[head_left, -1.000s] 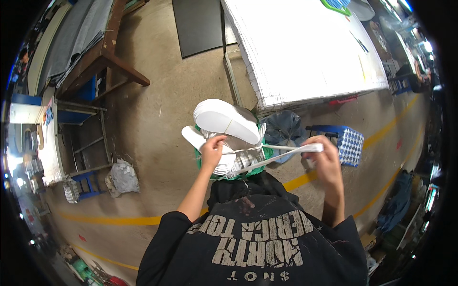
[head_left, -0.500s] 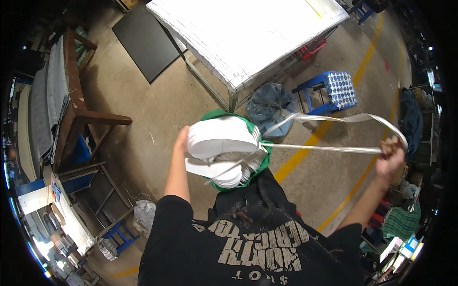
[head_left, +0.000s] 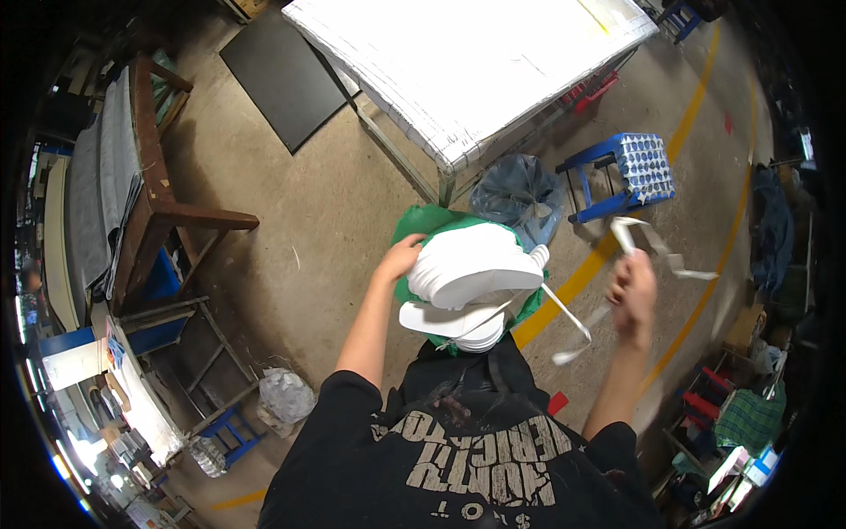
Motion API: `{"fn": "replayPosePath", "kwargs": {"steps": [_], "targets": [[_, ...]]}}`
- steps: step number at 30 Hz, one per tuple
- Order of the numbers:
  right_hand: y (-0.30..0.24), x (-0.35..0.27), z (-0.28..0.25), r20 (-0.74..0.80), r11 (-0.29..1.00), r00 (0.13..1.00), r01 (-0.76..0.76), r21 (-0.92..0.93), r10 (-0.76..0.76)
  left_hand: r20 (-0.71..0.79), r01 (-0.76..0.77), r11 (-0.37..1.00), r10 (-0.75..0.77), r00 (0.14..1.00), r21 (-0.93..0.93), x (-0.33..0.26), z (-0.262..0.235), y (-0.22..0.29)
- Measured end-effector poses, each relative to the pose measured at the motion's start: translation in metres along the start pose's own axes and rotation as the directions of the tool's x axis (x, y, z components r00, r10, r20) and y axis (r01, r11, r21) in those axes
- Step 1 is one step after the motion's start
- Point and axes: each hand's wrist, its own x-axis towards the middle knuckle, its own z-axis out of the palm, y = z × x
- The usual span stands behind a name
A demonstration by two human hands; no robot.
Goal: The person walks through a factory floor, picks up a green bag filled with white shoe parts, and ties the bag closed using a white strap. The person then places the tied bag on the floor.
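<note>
Smooth, matt white sole-shaped pieces [head_left: 486, 263] sit near, a glossy plastic bag [head_left: 518, 190] farther off, a brown wooden frame [head_left: 201, 216] left.

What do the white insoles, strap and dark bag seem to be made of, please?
Insoles: matte foam or board, perhaps; smooth, evenly white faces. Strap: probably soft fabric or elastic, since it bends loosely; blur hides its finish. Bag: likely thin, glossy plastic, crinkled and see-through.

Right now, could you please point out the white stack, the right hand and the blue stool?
White stack [head_left: 480, 264]: head view, middle of the upper pieces.
Right hand [head_left: 634, 291]: head view, middle of the hand.
Blue stool [head_left: 645, 167]: head view, its patterned seat.
</note>
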Motion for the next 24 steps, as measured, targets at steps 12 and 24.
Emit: {"fn": "replayPosePath", "kwargs": {"steps": [12,24], "targets": [[0.161,0.040,0.120,0.513,0.368,0.841,0.537,-0.759,-0.169,0.156,-0.344,0.917,0.317,0.935,0.200,-0.021,0.062,0.018],[0.149,0.056,0.123,0.631,0.346,0.776,0.587,-0.732,0.017,-0.029,-0.132,0.991,0.132,0.991,0.001,-0.038,0.079,0.000]]}}
